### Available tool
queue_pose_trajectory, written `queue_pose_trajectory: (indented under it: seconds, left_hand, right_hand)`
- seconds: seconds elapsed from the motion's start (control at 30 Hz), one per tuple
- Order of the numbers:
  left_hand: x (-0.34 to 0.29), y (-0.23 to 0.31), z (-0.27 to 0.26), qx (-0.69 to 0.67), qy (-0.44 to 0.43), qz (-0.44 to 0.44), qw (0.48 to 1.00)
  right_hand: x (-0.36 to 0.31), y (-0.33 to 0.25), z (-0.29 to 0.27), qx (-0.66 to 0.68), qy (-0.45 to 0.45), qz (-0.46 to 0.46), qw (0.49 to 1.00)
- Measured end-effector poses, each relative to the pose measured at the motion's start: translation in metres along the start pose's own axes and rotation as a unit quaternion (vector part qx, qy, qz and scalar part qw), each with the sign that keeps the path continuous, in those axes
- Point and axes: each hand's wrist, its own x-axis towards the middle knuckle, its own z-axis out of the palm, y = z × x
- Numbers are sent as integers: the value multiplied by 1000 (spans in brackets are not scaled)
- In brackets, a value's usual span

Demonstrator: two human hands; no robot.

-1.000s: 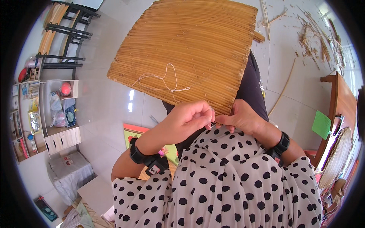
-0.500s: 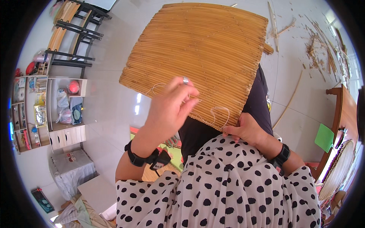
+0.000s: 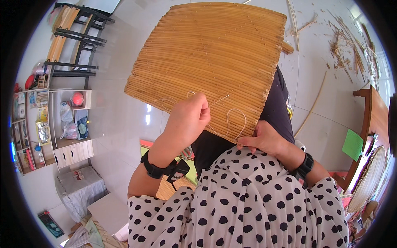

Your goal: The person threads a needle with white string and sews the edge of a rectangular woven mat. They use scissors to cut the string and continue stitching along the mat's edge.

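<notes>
A mat of thin brown stalks (image 3: 211, 49), bound side by side, lies over my lap and reaches away from me. My left hand (image 3: 188, 118) is closed above the mat's near edge, its fingers curled in a pinch on a pale thread (image 3: 245, 118). From that fist a thin straight end sticks out to the right; whether it is a needle or stiff thread I cannot tell. Loose loops of thread lie on the mat and run to its near right corner. There my right hand (image 3: 266, 140) grips the corner, thumb on top, fingers partly hidden beneath.
Loose stalks and scraps (image 3: 347, 49) litter the floor at the far right. A wooden piece of furniture (image 3: 378, 118) with a green card stands at the right. On the left are shelves (image 3: 70, 142) with bags, a covered box (image 3: 82, 186) and a black-framed rack (image 3: 78, 41).
My left hand has turned and closed more tightly, and the straight end now points out from it. The thread loop near the right hand has grown taller. My right hand keeps its hold.
</notes>
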Motion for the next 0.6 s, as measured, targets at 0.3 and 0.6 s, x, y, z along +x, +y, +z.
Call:
queue_pose_trajectory:
  seconds: [0.3, 0.6]
  left_hand:
    - [3, -3, 4, 47, 26, 8, 999]
    - [-2, 0, -22, -223, 53, -91, 969]
  right_hand:
    - [6, 7, -6, 10, -5, -8, 1000]
    - [8, 13, -4, 139, -22, -86, 986]
